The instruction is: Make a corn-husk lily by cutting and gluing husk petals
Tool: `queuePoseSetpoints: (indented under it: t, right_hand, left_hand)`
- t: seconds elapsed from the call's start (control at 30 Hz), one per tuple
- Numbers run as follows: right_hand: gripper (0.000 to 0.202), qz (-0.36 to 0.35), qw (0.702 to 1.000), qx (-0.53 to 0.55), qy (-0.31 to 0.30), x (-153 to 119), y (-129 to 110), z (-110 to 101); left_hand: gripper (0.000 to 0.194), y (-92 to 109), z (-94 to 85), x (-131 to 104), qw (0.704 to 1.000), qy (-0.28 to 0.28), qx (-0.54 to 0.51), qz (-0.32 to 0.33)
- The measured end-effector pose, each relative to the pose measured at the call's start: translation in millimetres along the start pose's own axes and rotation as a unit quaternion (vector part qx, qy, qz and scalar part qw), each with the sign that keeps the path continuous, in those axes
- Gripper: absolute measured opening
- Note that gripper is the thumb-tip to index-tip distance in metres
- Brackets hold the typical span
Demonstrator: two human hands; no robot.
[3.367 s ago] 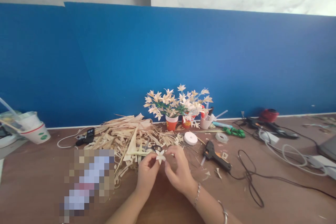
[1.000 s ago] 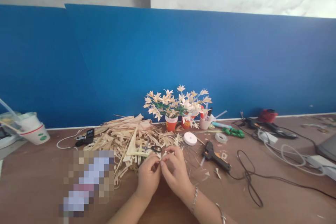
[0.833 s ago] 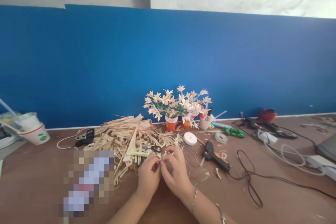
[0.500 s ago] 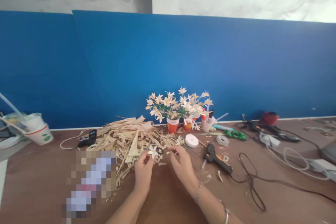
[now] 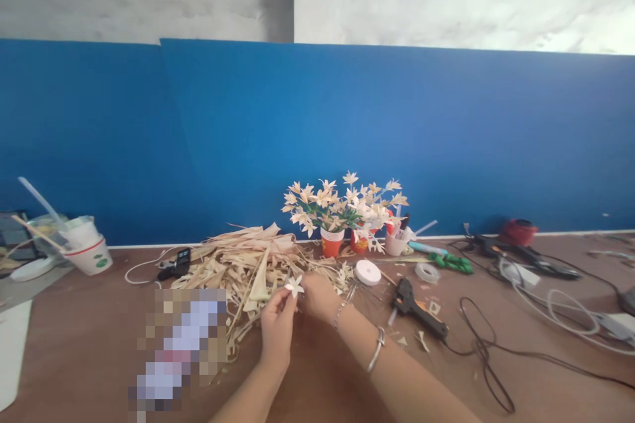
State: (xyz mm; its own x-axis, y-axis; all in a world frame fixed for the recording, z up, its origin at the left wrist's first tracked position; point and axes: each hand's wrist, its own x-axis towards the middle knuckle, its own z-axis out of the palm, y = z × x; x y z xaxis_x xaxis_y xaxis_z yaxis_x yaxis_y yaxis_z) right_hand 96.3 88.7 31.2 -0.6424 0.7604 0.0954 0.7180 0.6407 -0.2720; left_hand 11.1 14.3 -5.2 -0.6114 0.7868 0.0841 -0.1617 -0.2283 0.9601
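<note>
A small pale flower [image 5: 296, 287] with pointed petals, like those in the cups, is pinched between the thumb and fingers of my left hand [image 5: 278, 324]. Close beside it on the right, my right hand [image 5: 320, 297] is curled down at the front of the pile of dry husk strips [image 5: 248, 251]. The back of this hand shows; its fingertips and whatever they grip are hidden. Behind my hands, similar flowers [image 5: 325, 198] stand in a red and white paper cup [image 5: 332, 242]. A white tape roll [image 5: 368, 272] lies to the right of my right hand.
A black glue gun [image 5: 419, 310] lies to the right, its cable [image 5: 476, 337] looping across the brown table. Farther right are a power strip [image 5: 618, 327] and white cords. A white cup [image 5: 89, 256] stands at the far left. A blue partition [image 5: 317, 119] rises behind.
My right hand has moved left and curled over the spot where dark scissor-like handles showed. The left hand still holds the flower. The whole view has shifted slightly.
</note>
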Motion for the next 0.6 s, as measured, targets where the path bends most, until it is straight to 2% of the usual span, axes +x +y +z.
queuePoseSetpoints:
  t: [0.1,0.23,0.33,0.43,0.6]
  right_hand:
    - [0.021,-0.001,1.000,-0.022,-0.005,3,-3,-1]
    - [0.024,0.009,0.999,-0.044,-0.006,6,-3,-1]
    - [0.026,0.016,0.999,-0.050,-0.005,7,1,0]
    - [0.025,0.020,0.998,-0.055,-0.007,8,1,0]
    - [0.022,0.012,0.997,-0.075,0.016,8,-10,-2]
  left_hand:
    - [0.030,7,-0.4,4,0.998,-0.004,-0.043,-0.044]
    - [0.031,12,-3.8,16,0.993,0.041,-0.097,-0.057]
    - [0.031,8,-7.0,25,0.983,0.084,-0.139,-0.086]
    - [0.028,2,-8.2,29,0.979,0.118,-0.134,-0.097]
    - [0.021,0,-9.6,30,0.984,0.124,-0.103,-0.078]
